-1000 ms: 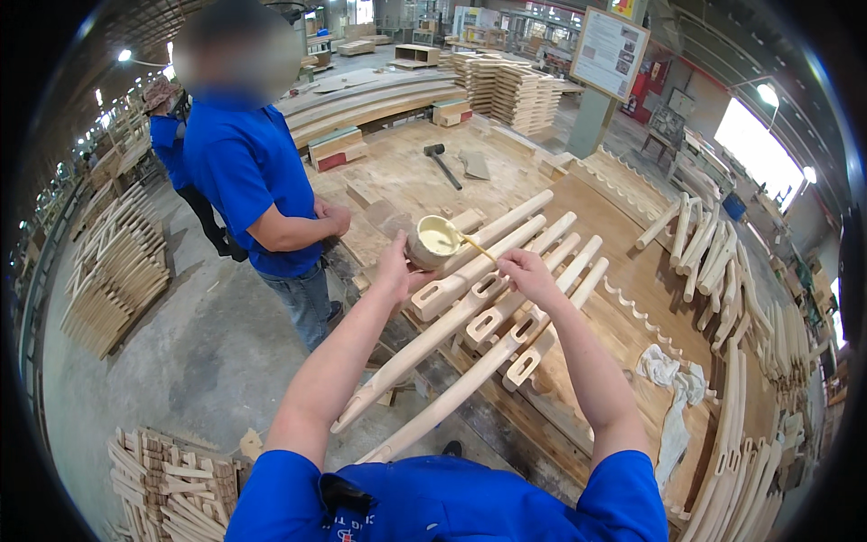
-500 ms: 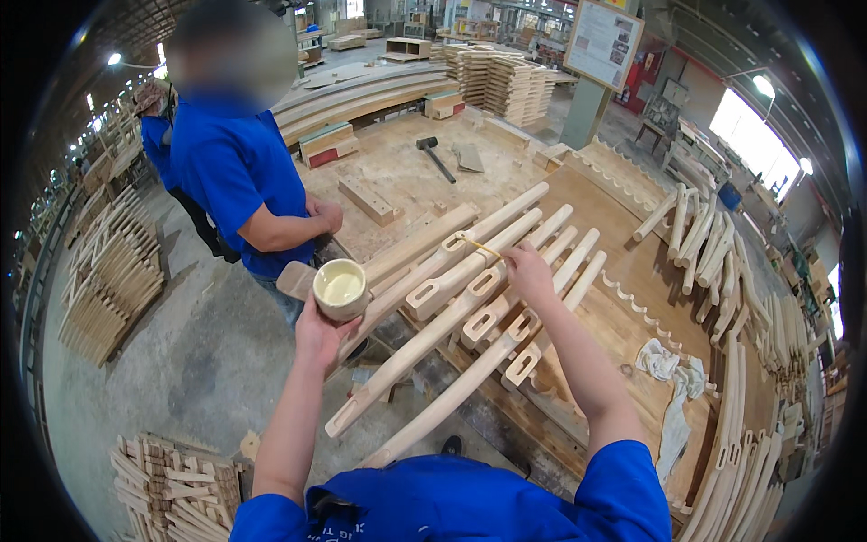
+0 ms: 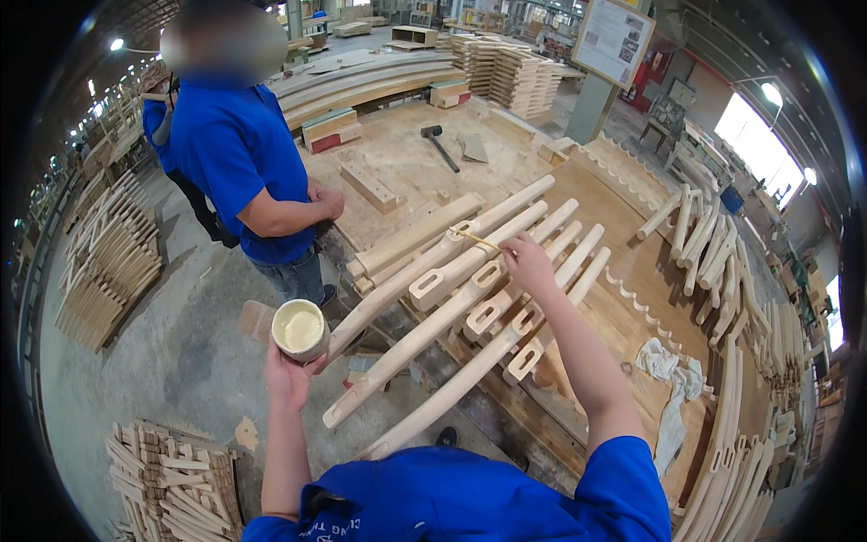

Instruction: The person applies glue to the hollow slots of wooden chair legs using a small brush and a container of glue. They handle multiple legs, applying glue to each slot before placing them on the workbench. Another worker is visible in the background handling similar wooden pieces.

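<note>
Stick (image 3: 481, 240) pinched in the right hand (image 3: 526, 260), I notice, its long axis running leftward and slightly away, tip at the slot of a wooden rail (image 3: 397, 284) lying across the bench (image 3: 406, 144). That rail slants near-left to far-right; the left hand (image 3: 289, 375) clasps a cup (image 3: 301, 340), mouth upward.

Left hand (image 3: 289, 376) cupped, right hand (image 3: 528, 263) extended (seemingly pinched)
</note>
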A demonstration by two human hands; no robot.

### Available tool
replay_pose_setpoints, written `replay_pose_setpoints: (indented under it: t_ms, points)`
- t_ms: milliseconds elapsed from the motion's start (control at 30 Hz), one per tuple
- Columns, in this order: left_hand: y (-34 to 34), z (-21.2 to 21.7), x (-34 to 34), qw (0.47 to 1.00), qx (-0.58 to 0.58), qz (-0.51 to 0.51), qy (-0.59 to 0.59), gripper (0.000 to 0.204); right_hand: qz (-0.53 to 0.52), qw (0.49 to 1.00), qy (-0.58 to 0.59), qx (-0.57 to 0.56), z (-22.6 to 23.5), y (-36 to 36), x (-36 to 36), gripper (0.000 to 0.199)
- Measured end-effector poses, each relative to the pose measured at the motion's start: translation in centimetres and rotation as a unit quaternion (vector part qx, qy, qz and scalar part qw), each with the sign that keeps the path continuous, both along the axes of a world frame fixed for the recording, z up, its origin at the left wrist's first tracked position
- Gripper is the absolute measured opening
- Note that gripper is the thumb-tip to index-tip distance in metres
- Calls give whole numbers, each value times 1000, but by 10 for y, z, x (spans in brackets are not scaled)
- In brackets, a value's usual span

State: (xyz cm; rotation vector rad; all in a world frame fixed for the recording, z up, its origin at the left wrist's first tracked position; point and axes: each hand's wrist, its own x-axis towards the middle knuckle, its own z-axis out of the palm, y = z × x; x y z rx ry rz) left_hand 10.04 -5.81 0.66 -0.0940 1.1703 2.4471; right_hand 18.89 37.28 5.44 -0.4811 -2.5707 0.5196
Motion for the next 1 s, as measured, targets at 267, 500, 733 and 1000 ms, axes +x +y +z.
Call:
replay_pose_setpoints:
  t_ms: [267, 500, 733, 1000]
  points:
    - [-17, 0, 6, 1000, 8, 28, 3, 47, 19, 999, 9, -47, -3, 14, 7, 18]
    - [-23, 3, 9, 999, 15, 42, 18, 47, -19, 1000, 20, -6, -13, 5, 19, 16]
    - [-15, 7, 6, 999, -3, 22, 24, 47, -34, 994, 62, 83, -12, -4, 21, 14]
    - [2, 17, 5, 999, -2, -19, 32, 48, -25, 994, 67, 84, -11, -13, 24, 14]
